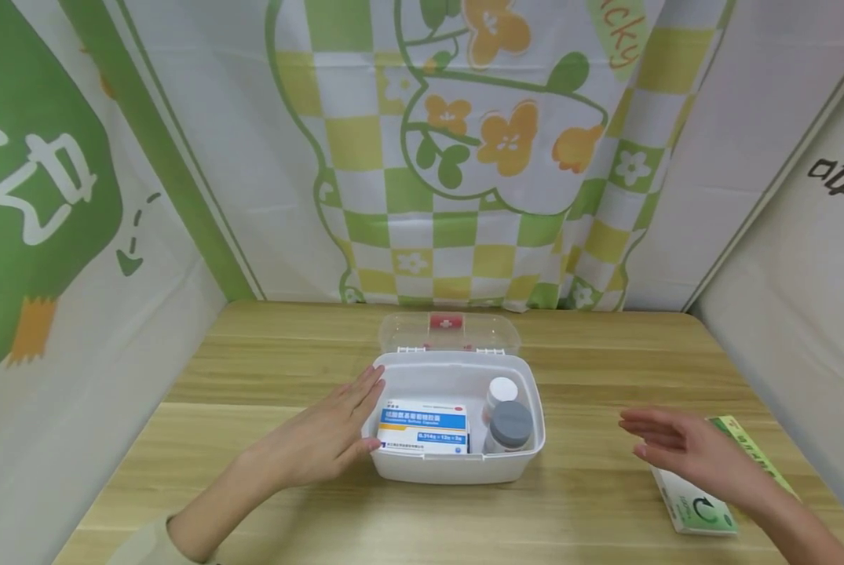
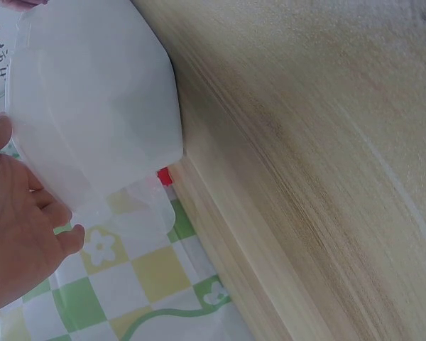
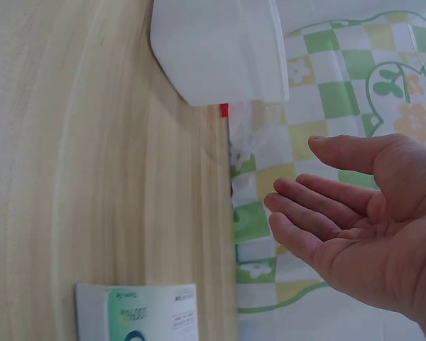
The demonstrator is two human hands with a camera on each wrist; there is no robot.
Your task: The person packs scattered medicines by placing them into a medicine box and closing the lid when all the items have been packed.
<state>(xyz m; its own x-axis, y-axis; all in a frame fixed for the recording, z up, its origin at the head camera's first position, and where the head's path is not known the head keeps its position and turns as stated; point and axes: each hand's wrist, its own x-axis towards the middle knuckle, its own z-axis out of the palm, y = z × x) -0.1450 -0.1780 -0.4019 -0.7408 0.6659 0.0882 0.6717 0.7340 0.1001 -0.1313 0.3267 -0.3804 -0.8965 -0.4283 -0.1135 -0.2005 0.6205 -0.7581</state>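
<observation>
Right hand (image 1: 700, 451), loosely extended and empty, is nearer the green-and-white box (image 1: 704, 514), which my head view shows partly behind it, toward the worktop (image 1: 591, 518)'s right edge; left hand (image 1: 326, 435), fingers straight, touches the white case (image 1: 457, 471)'s left rim.

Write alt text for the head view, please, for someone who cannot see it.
An open white case on a wooden table holds a capsule box and two bottles. The left hand is at the case's left rim; the empty right hand is above a green-white box.
</observation>
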